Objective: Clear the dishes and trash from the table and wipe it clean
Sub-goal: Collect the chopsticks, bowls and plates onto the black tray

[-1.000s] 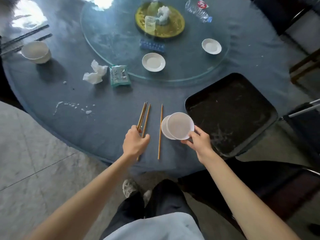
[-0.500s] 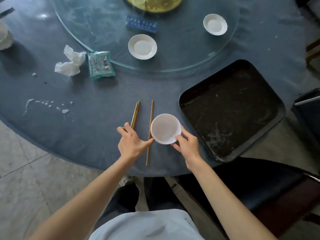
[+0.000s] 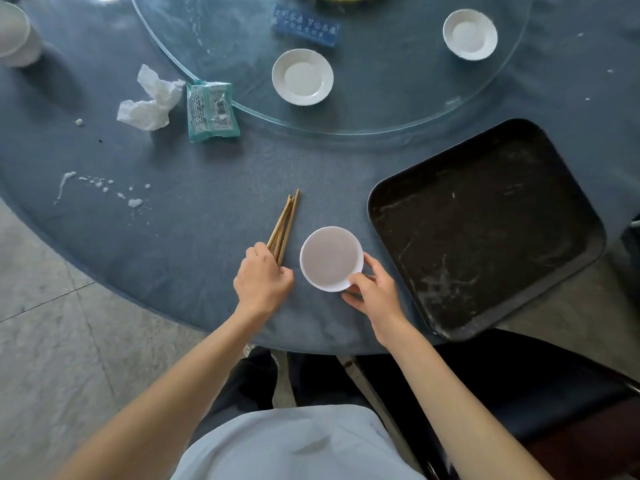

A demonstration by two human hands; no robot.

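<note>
My left hand [image 3: 264, 283] is closed around the near ends of a bundle of wooden chopsticks [image 3: 286, 222] that lie on the blue tablecloth [image 3: 194, 216]. My right hand [image 3: 374, 295] grips the near rim of stacked small white dishes [image 3: 330, 258], just right of the chopsticks. A black tray [image 3: 485, 223] lies empty to the right. Two more white dishes sit on the glass turntable [image 3: 398, 98]: one in the middle [image 3: 302, 77], one at the far right [image 3: 470, 34]. Crumpled white tissue [image 3: 150, 100] and a green packet [image 3: 212, 110] lie at the left.
White spilled bits [image 3: 100, 185] mark the cloth at the left. A white bowl [image 3: 15, 36] stands at the far left edge. A blue label strip [image 3: 304, 25] lies on the turntable. A dark chair [image 3: 519, 386] stands below the tray, stone floor to the left.
My left hand has gathered the spread chopsticks into one bundle and closed on them. The right hand keeps hold of the white dishes. The camera has moved closer to the table.
</note>
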